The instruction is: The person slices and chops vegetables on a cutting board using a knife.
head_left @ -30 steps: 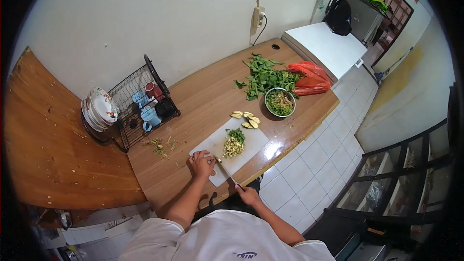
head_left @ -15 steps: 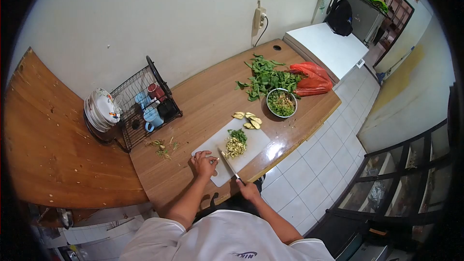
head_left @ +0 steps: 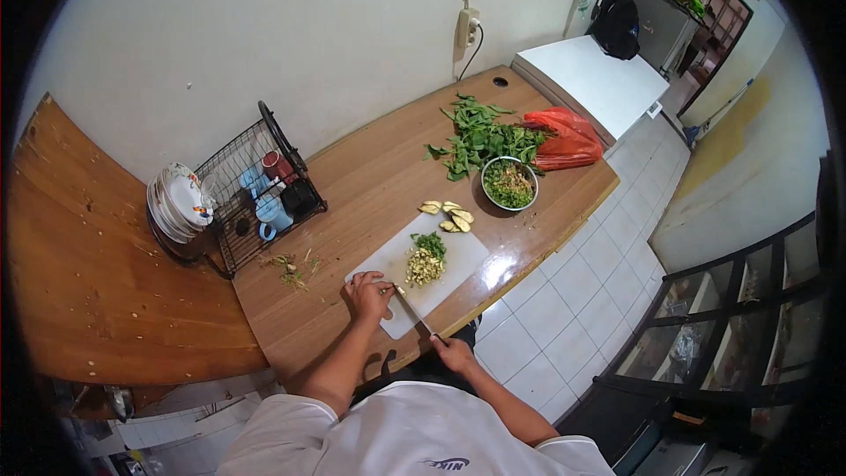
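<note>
My right hand (head_left: 454,354) is closed around the handle of a kitchen knife (head_left: 416,313), whose blade slants over the white cutting board (head_left: 463,260). At the board's left side my left hand (head_left: 370,293) lies with curled fingers, its fingertips beside the blade's tip. A small pale bit shows there, but what the fingers hold is mostly hidden. Beyond the blade sits a heap of pale diced vegetable (head_left: 425,268), with chopped green leaves (head_left: 431,244) touching its far side. Pale, dark-skinned vegetable pieces (head_left: 457,218) lie just past the board's far edge.
A metal bowl (head_left: 486,188) of chopped greens stands near leafy stems (head_left: 480,137) and a red plastic bag (head_left: 568,139). To the left, a black wire rack (head_left: 231,251) holds plates and cups. Vegetable scraps (head_left: 291,271) lie on the wooden table (head_left: 352,176).
The knife has shifted left, its tip now against my left fingertips instead of beside the diced heap. My left hand stays at nearly the same spot. The whole view has shifted slightly.
</note>
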`<state>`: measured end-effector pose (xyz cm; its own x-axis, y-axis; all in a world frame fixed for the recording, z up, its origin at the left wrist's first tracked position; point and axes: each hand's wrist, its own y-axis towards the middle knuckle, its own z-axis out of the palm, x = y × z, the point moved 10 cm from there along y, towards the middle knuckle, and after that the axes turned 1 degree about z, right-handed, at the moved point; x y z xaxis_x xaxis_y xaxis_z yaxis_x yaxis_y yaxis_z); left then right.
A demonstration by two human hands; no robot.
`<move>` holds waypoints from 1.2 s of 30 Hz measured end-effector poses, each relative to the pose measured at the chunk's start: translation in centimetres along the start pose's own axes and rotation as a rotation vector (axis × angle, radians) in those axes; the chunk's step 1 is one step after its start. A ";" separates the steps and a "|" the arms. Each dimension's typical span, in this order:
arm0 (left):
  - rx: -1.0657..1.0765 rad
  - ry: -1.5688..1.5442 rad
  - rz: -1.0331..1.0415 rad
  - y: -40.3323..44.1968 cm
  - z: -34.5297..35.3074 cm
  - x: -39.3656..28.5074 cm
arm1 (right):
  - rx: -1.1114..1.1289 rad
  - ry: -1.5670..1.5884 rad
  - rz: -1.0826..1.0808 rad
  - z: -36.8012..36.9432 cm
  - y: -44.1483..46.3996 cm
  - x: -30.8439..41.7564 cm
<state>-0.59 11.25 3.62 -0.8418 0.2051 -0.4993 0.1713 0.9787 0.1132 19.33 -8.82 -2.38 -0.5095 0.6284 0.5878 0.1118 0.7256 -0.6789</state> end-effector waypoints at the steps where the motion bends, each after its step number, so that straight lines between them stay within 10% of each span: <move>1: -0.001 0.002 0.000 0.0 -0.1 0.0 | -0.011 0.007 0.004 -0.2 0.1 0.3; 36: -0.038 0.032 0.016 1.1 -0.9 -1.0 | -0.047 -0.016 0.008 -0.4 2.4 1.8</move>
<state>-0.03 12.08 5.01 -0.8551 0.2199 -0.4695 0.1659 0.9740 0.1541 19.00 -5.82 -2.83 -0.5223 0.6299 0.5749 0.1557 0.7332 -0.6619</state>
